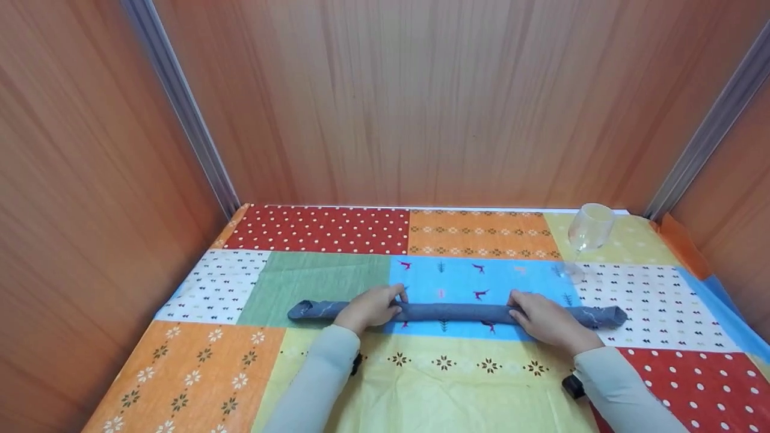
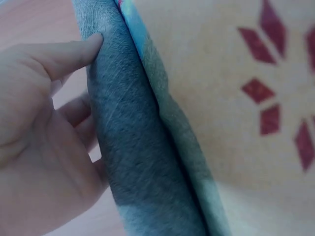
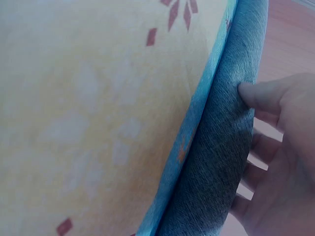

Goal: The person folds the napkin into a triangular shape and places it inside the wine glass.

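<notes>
A grey-blue cloth (image 1: 457, 312), rolled into a long tube, lies crosswise on the patchwork tablecloth (image 1: 325, 273). Its two ends show open spirals with thin pale lines. Left of its middle, my left hand (image 1: 370, 308) grips the roll, thumb on the near side and fingers around the far side. My right hand (image 1: 548, 319) holds it the same way right of the middle. In the left wrist view the left thumb (image 2: 74, 56) presses the woven cloth; the right thumb (image 3: 261, 96) does likewise in the right wrist view. The far fingertips are partly hidden behind the roll.
A clear stemmed wine glass (image 1: 592, 227) stands upright at the back right, beyond the roll's right end. Wood-grain panels (image 1: 385, 102) close off the back and both sides, joined by metal corner posts (image 1: 186, 102). The tablecloth hangs over the right edge.
</notes>
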### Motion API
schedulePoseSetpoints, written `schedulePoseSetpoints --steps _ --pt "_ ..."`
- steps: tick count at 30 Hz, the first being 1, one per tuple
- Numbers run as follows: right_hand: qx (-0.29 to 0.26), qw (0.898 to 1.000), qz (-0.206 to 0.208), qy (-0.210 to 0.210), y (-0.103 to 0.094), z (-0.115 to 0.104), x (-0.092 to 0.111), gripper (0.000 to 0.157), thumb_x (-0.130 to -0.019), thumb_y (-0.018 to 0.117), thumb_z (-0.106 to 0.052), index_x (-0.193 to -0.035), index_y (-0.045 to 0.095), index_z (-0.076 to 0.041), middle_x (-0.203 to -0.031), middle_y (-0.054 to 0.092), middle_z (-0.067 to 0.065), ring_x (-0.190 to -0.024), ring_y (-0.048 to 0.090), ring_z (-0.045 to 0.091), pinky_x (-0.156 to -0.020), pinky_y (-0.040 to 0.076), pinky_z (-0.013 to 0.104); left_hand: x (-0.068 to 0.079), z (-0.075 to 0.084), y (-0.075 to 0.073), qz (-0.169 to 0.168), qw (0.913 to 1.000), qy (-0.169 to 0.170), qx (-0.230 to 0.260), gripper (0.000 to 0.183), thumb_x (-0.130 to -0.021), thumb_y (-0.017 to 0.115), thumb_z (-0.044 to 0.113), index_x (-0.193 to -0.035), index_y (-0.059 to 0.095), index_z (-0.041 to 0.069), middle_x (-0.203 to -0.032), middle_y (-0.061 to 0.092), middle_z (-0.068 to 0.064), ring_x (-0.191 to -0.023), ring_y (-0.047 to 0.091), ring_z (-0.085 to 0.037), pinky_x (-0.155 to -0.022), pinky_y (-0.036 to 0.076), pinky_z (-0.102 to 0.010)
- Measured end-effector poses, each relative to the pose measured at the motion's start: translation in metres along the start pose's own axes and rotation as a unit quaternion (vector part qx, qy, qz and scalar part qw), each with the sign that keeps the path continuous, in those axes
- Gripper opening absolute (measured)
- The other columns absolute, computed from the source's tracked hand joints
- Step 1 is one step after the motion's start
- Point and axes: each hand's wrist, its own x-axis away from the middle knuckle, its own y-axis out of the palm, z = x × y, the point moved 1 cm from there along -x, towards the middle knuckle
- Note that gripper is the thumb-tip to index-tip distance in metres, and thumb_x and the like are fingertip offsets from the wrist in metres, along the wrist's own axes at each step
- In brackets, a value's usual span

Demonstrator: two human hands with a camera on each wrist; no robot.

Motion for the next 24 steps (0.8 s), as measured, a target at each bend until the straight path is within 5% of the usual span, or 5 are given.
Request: schedulePoseSetpoints --steps 6,16,24 --pt "0.049 0.998 0.021 0.016 0.002 -0.003 -0.002 0.007 -0.099 0.06 -0.008 -0.097 0.063 -0.014 -0.088 0.056 -0.003 -0.081 0.056 0.021 -0.071 0.047 0.044 -0.005 0.005 0.001 0.001 0.9984 -0.039 -0.04 0.011 -0.102 0.06 0.014 -0.111 0.063 0.02 -0.101 0.056 -0.003 -0.092 0.054 -0.021 -0.086 0.051 -0.042" --pt "0.061 0.998 0.02 0.025 0.001 -0.01 -0.004 0.012 -0.1 0.06 -0.009 -0.093 0.063 -0.017 -0.084 0.054 -0.003 -0.073 0.053 0.019 -0.063 0.045 0.041 -0.006 0.016 0.007 0.054 0.9894 -0.008 -0.135 0.022 -0.098 0.063 0.01 -0.118 0.071 0.014 -0.108 0.068 -0.006 -0.101 0.064 -0.022 -0.089 0.053 -0.041" --pt "0.057 0.998 0.019 0.028 0.0 -0.01 -0.004 0.011 -0.099 0.06 -0.008 -0.094 0.064 -0.016 -0.086 0.055 -0.001 -0.074 0.053 0.02 -0.064 0.046 0.042 -0.008 0.056 0.019 0.069 0.9799 0.073 -0.172 0.033 -0.099 0.062 0.012 -0.132 0.067 0.015 -0.13 0.066 -0.002 -0.119 0.062 -0.02 -0.096 0.051 -0.036"
